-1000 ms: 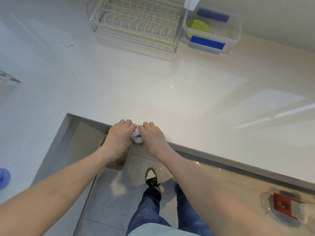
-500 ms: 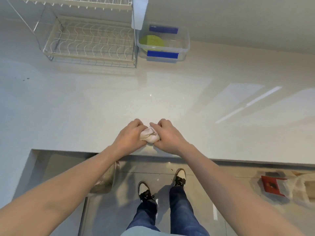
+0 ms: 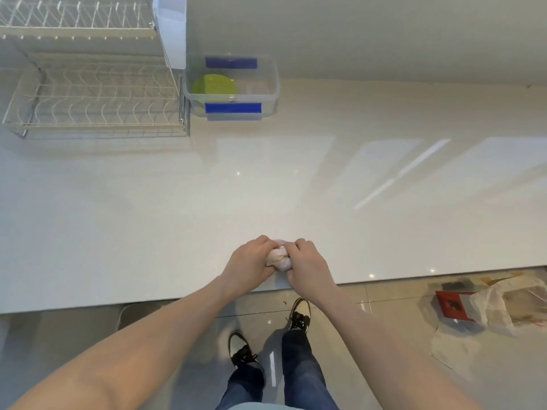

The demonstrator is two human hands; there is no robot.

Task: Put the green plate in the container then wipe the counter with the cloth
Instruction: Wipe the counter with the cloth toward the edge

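Two hands are working at the near edge of the tabletop (image 3: 296, 179), and between them is sitting one cloth (image 3: 277, 258), bunched into a pale ball. The left hand (image 3: 247, 266) is curling its fingers over the cloth's left side and the right hand (image 3: 307, 266) is closing over its right side, so both are gripping the one wad, which is resting on the tabletop just inside the front edge.

One green plate (image 3: 214, 87) is lying inside the one clear container (image 3: 273, 84), which is standing at the back of the tabletop against the wall, with two blue clips on its long sides. One wire dish rack (image 3: 94, 102) is standing just beside it to the left, apparently touching it.

Compared with half a second ago, the hands are keeping the same two-handed squeeze on the cloth, while the view has been shifting to the right: rack and container are now sitting further left and nearer, and the step in the tabletop's front edge has slipped out of sight.

The rack's upper tier is being cut off by the top edge. Most of the cloth is being hidden under the fingers. On the floor at the right, something red under a crumpled plastic bag (image 3: 509, 303) is lying there, perhaps a flat box; it is too blurred to tell.
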